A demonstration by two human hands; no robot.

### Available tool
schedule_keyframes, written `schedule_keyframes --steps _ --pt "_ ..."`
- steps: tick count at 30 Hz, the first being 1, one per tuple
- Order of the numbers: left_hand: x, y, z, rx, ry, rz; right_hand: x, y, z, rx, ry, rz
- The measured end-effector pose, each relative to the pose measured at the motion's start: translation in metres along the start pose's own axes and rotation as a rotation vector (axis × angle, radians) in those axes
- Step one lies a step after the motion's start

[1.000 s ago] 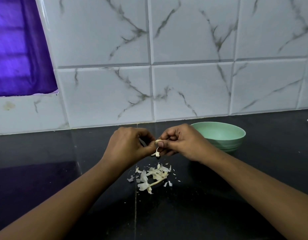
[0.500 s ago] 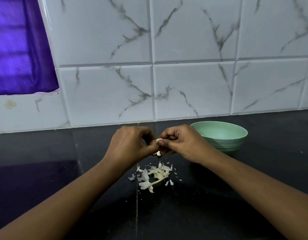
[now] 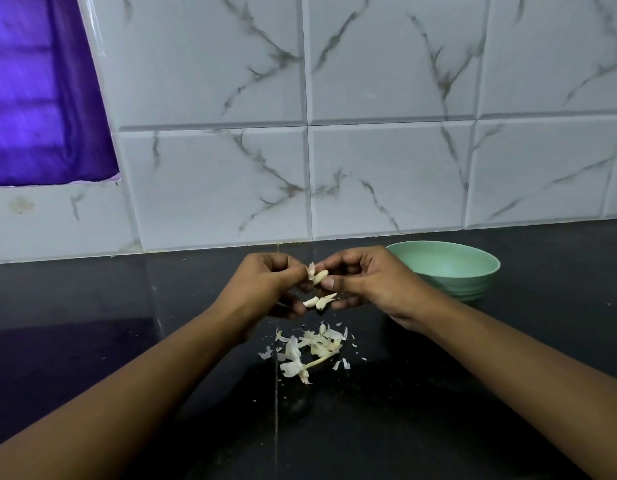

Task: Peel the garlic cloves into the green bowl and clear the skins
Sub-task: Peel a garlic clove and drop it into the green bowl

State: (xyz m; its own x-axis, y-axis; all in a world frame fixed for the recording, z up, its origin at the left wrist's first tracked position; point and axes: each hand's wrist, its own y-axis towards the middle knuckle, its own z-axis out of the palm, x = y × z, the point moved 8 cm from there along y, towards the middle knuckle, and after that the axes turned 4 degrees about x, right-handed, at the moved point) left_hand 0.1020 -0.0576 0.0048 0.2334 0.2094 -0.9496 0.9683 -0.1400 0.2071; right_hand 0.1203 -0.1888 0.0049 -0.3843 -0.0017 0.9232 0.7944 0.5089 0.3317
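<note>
The left hand (image 3: 262,289) and right hand (image 3: 365,282) both pinch a garlic clove (image 3: 320,276) above the skins (image 3: 310,351) on the tabletop (image 3: 92,341). The green bowl (image 3: 449,268) sits just beside the right hand. A loose grip could drop the clove into the skins.

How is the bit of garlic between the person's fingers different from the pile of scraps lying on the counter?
The garlic clove is one plump piece held in the air by both hands; the skins are many thin, flat flakes scattered on the black counter. The clove has peel partly attached; the skins lie loose. Both are pale cream.
</note>
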Motion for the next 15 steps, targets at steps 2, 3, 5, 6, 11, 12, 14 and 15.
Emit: schedule_keyframes --steps 2,3,5,6,11,12,14,15 --pt "0.002 0.0 0.002 0.019 -0.058 -0.033 -0.002 -0.001 0.0 0.002 0.064 0.016" --pt "0.003 0.0 0.003 0.025 -0.077 -0.042 -0.003 -0.001 0.0 0.003 0.092 0.024" --pt "0.004 0.0 0.004 0.023 -0.109 -0.055 -0.004 -0.001 0.0 0.003 0.135 0.041" --pt "0.004 0.0 0.003 0.011 -0.127 -0.06 -0.005 -0.001 -0.001 0.0 0.15 0.048" --pt "-0.004 0.002 -0.014 0.017 0.045 -0.036 -0.005 -0.001 -0.004 -0.009 0.221 0.086" --pt "-0.006 0.001 -0.014 0.065 0.182 -0.028 -0.005 -0.001 -0.005 -0.011 0.232 0.091" --pt "-0.007 -0.001 -0.009 0.178 0.417 -0.031 -0.005 -0.001 -0.006 -0.014 0.241 0.104" --pt "-0.007 -0.002 -0.005 0.224 0.499 -0.037 -0.006 -0.001 -0.006 -0.013 0.239 0.112"
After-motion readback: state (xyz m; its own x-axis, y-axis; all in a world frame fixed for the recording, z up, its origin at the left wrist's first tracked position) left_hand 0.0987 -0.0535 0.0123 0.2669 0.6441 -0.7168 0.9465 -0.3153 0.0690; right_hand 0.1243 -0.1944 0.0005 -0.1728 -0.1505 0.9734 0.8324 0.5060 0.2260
